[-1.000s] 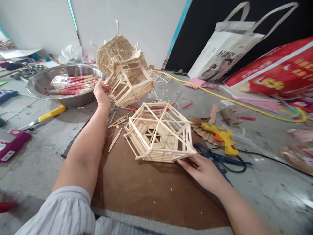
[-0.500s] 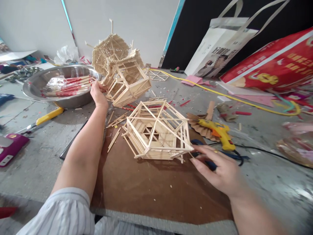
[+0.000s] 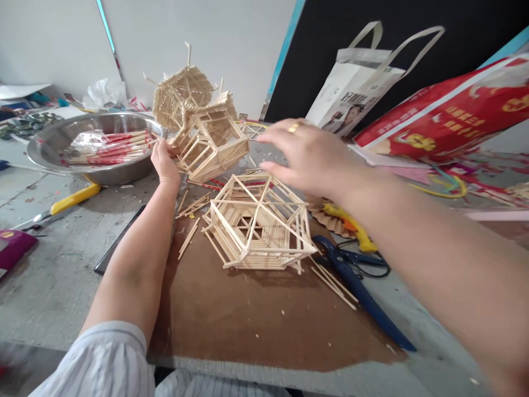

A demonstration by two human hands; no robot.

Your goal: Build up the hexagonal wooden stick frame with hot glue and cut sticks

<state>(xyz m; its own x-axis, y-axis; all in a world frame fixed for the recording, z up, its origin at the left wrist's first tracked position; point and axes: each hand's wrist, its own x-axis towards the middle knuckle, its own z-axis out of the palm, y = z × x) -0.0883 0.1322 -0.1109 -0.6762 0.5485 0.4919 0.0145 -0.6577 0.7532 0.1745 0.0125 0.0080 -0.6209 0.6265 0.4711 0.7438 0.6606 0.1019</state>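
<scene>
My left hand (image 3: 164, 160) is closed on the lower left edge of a tiered model pavilion (image 3: 217, 144) built of thin wooden sticks, which leans to the left above the table. My right hand (image 3: 300, 151) is in the air just right of that model, thumb and fingers apart, with nothing between them. Below it, a hexagonal stick frame (image 3: 248, 249) with crossed sticks over its top rests on a brown board (image 3: 215, 325). Loose sticks (image 3: 334, 284) and dark blue scissors (image 3: 363, 292) lie to the frame's right.
At the left stands a steel basin (image 3: 95, 175) with red-wrapped stick bundles (image 3: 124, 148); a yellow-handled knife (image 3: 75, 199) is in front of it. A yellow glue gun (image 3: 361, 234) is partly behind my right arm. Bags (image 3: 343, 94) stand at the back right.
My right hand has left the near right corner of the hexagonal frame and risen up and left toward the pavilion. The scissors and sticks it covered now show. My left hand keeps its hold.
</scene>
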